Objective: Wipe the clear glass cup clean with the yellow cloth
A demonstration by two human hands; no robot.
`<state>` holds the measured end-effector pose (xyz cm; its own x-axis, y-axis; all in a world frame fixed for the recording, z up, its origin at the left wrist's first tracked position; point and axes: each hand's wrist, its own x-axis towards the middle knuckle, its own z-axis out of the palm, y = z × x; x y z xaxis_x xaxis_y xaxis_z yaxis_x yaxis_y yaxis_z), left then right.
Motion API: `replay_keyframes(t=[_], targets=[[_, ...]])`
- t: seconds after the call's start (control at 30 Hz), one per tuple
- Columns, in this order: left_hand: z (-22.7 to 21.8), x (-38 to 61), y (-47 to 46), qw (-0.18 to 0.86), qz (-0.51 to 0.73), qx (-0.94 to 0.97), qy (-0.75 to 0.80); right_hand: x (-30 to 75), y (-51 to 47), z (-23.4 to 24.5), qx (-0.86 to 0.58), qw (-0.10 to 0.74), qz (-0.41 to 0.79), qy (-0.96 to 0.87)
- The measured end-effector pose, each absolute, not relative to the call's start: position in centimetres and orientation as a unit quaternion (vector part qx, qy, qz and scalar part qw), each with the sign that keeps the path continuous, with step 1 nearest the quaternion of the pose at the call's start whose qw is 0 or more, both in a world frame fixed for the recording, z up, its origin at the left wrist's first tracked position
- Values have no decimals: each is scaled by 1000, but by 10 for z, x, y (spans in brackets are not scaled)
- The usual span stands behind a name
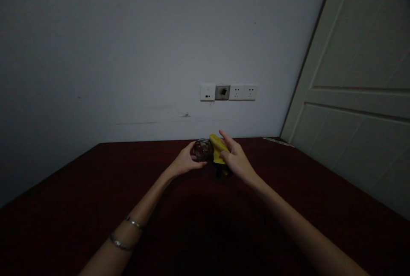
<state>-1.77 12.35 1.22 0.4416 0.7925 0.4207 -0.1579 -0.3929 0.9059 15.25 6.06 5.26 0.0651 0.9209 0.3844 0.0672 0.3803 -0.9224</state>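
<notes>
My left hand (186, 160) is wrapped round a clear, glassy round vessel (202, 149) that looks like a glass or a jar. In my right hand (235, 158) is a yellow cloth (218, 148) with a dark part hanging from its lower side. The cloth lies against the right side of the glass vessel, in front of the wall and above the dark red table (153, 224). Whether the cloth reaches inside the vessel I cannot tell. Two bracelets circle my left forearm.
Behind the table rises a pale wall (128, 54) with a row of sockets (242, 92) and a dark plug-like piece (223, 91). A panelled white door (361, 96) stands on the right. Near it, a flat printed strip (278, 141) lies on the table's back right corner.
</notes>
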Motion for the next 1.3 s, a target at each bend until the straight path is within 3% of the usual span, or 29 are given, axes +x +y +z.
replay_keyframes(t=[0.33,0.63,0.93,1.3], targets=[[8,-12,121,538,481,655,222,131,44,43,-413,529,158,-724],[5,-11,124,557,496,637,198,126,42,36,-410,505,84,-755],[4,-7,122,529,508,642,223,127,41,40,-416,513,110,-743],[-4,-1,126,564,541,593,195,144,54,60,-444,594,307,-596]])
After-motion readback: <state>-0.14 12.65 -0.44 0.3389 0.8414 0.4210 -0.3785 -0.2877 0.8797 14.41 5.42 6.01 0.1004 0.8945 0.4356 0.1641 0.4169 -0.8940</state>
